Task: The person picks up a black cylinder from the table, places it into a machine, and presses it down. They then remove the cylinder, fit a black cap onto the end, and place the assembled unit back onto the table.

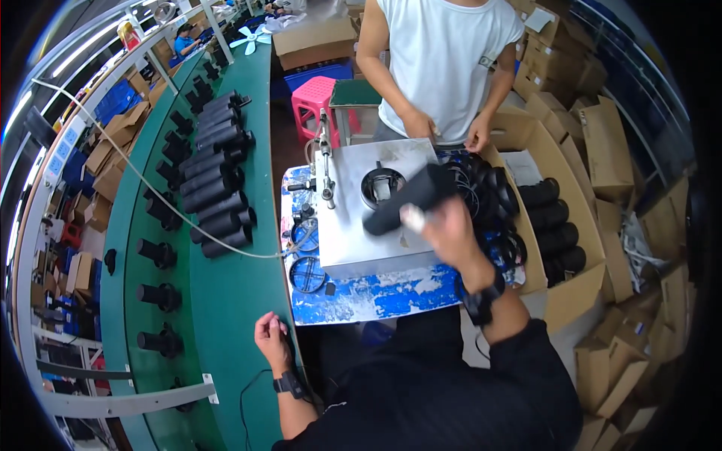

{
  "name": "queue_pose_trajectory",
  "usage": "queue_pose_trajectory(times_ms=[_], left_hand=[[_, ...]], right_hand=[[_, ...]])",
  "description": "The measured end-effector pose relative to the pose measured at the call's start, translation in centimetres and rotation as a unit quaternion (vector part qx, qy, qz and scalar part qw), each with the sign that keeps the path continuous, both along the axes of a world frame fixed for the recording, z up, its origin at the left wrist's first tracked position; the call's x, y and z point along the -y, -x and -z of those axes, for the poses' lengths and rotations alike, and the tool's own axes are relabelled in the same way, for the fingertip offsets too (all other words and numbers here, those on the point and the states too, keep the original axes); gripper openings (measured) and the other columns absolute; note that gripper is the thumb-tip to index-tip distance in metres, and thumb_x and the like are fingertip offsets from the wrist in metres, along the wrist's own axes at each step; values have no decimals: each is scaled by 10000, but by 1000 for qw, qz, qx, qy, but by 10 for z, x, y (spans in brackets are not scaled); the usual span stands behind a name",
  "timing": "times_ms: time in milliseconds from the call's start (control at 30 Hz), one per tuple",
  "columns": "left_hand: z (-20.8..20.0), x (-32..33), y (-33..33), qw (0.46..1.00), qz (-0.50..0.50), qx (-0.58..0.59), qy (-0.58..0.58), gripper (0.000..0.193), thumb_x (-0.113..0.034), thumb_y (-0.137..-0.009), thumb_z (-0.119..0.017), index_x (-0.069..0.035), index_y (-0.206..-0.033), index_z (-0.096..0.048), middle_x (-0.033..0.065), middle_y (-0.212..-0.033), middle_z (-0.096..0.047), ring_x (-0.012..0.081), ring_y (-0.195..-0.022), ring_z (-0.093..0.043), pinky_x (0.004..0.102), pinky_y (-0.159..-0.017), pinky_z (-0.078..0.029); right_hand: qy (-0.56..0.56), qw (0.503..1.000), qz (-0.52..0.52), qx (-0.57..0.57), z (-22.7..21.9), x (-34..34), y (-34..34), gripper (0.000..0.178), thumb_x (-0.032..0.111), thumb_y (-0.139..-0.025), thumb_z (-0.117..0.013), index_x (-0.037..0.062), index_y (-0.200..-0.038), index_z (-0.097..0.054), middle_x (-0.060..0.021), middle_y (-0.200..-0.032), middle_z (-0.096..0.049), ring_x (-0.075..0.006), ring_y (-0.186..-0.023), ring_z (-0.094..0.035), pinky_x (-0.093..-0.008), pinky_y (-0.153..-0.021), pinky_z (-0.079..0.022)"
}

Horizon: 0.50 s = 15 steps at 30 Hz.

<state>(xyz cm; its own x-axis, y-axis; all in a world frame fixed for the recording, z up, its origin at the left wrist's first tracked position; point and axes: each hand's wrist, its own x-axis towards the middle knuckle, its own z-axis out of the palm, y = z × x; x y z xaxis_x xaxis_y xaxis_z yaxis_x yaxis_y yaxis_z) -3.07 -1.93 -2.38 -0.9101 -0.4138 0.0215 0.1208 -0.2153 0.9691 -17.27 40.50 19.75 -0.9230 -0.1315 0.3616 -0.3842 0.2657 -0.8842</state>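
Observation:
My right hand, smeared by motion, grips a black tube slantwise above the metal box-shaped fixture. A round black ring-like part sits in the fixture's top, partly behind the tube. My left hand rests by the right edge of the green bench, its fingers loosely bent and a little apart. I see nothing held in it. Several black tubes lie in a row farther up the bench.
A person in a white sleeveless top stands opposite, hands beside a pile of black parts. At right, an open cardboard box holds several black tubes. Round black parts lie on the blue, worn table. A pink stool stands behind.

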Motion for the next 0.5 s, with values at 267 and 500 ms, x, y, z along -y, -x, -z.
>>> queue_pose_trajectory(times_ms=[267,500], left_hand=[[-3,-3,-5,998,-30,-12,-53,173,-49,-1069,-655,13,-1229,-665,75,-1020,-690,114,-758,-599,247,-679,-487],[-4,-1,-1,999,-21,-7,-30,165,-53,-1068,-655,15,-1219,-666,73,-1019,-686,113,-762,-601,248,-678,-489]], right_hand=[[-48,978,166,-114,22,3,82,572,244,-926,-873,-49,-1342,-612,-109,-1120,-767,-185,-952,-749,-314,-804,-604],[-215,964,143,-65,9,21,90,693,346,-840,-927,-28,-1337,-622,-141,-1098,-772,-269,-949,-769,-371,-837,-608]])
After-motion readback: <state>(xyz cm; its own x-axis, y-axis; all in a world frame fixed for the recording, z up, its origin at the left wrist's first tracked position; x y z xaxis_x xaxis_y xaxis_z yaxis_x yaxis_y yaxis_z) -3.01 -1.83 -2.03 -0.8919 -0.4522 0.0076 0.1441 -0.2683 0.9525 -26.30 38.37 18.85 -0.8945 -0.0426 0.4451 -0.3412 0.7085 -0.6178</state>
